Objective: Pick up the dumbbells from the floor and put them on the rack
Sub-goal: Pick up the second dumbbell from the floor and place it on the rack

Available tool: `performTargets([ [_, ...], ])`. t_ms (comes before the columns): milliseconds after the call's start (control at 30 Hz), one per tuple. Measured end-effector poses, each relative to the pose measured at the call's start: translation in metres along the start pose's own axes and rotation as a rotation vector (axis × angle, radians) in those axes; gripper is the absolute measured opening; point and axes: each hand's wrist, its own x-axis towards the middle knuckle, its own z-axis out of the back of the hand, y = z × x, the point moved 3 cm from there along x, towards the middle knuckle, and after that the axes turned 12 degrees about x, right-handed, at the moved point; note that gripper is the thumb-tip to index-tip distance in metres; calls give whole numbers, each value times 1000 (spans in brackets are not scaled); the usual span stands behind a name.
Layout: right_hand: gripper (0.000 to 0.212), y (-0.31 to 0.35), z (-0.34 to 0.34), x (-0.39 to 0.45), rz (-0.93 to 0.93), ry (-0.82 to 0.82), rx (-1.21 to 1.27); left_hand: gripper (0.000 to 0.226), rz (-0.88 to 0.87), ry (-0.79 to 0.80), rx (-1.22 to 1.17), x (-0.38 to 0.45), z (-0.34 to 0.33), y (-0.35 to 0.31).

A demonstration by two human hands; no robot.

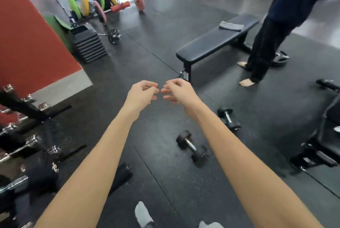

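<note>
Two black dumbbells with chrome handles lie on the dark rubber floor: one [191,147] between my forearms, the other [228,118] just right of my right forearm. The dumbbell rack [27,110] stands at the left edge, holding several chrome-ended dumbbells. Both arms stretch forward above the floor. My left hand [142,93] and my right hand [177,90] hover side by side, fingertips almost touching, fingers loosely curled and holding nothing.
A black flat bench [217,40] with a folded grey towel [230,26] stands ahead on the right; a barefoot person [266,43] in dark trousers stands beside it. Coloured weight plates [86,3] and stacked steps [90,46] sit far left. Another bench frame [323,135] is at right. My grey socks [142,213] show below.
</note>
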Motion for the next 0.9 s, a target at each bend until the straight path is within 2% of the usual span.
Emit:
performTargets([
  [267, 10, 19, 238, -9, -22, -338, 82, 21, -121, 265, 51, 33, -215, -119],
  [567, 15, 35, 412, 58, -97, -561, 191, 16, -209, 445, 149, 138, -387, -212],
  [700, 16, 39, 469, 87, -175, -589, 204, 18, -189, 486, 201, 180, -435, -232],
  [900, 18, 40, 528, 164, -266, -538, 135, 21, 2, 463, 102, 224, -493, -233],
])
